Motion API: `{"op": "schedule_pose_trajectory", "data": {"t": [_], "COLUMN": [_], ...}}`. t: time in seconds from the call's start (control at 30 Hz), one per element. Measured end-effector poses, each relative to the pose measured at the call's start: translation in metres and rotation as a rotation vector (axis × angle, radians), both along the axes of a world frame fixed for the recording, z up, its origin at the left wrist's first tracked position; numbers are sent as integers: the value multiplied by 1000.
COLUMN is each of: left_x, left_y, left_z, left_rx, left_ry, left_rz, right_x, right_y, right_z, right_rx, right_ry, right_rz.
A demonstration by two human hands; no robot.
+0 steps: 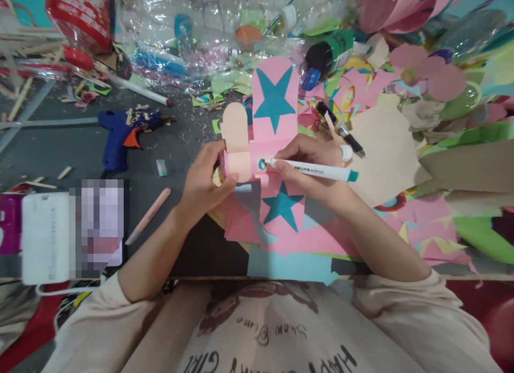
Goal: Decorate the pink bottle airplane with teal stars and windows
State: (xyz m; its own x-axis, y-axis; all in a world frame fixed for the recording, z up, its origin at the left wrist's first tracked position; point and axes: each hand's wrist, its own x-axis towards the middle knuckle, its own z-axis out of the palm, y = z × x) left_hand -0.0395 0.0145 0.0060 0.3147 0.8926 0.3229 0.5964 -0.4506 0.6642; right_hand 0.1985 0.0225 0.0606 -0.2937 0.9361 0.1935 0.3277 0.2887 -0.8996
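My right hand [317, 159] grips a white acrylic marker [313, 169] with a green end. Its tip touches a small teal ring drawn on the pink body of a paper model plane [267, 151]. Two pink wings spread from that body, each bearing a teal star [276, 99]. At the plane's left end sits a peach paper strip [235, 128] with rounded ends. My left hand [209, 175] holds this left end, thumb on the near side and fingers on the far side. A white cap [346, 153] shows by my right hand.
A blue glue gun [120, 129], a pink pen [148, 215] and a white box-shaped device [45, 238] lie at left. Clear plastic and bottles crowd the back. Paper scraps [431, 223], a black pen [341, 129] and beige paper [387, 148] cover the right side.
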Motion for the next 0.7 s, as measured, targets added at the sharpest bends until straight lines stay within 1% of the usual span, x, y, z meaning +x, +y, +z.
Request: {"op": "schedule_pose_trajectory", "data": {"t": [0.13, 0.27, 0.37, 0.43, 0.6, 0.7], "left_x": [0, 1, 0, 0, 0, 0], "left_y": [0, 0, 0, 0, 0, 0], "left_z": [1, 0, -1, -1, 0, 3], "left_rx": [15, 36, 30, 25, 14, 12], "left_ry": [6, 9, 9, 12, -10, -5], "left_rz": [3, 3, 6, 4, -1, -1], "right_x": [0, 1, 1, 2, 2, 2], "right_y": [-2, -2, 0, 1, 3, 2], "right_z": [1, 5, 6, 6, 3, 3], "right_rx": [-47, -111, -110, -88, -39, -39], "right_ry": [10, 14, 19, 24, 42, 40], "right_rz": [13, 64, 111, 106, 40, 32]}}
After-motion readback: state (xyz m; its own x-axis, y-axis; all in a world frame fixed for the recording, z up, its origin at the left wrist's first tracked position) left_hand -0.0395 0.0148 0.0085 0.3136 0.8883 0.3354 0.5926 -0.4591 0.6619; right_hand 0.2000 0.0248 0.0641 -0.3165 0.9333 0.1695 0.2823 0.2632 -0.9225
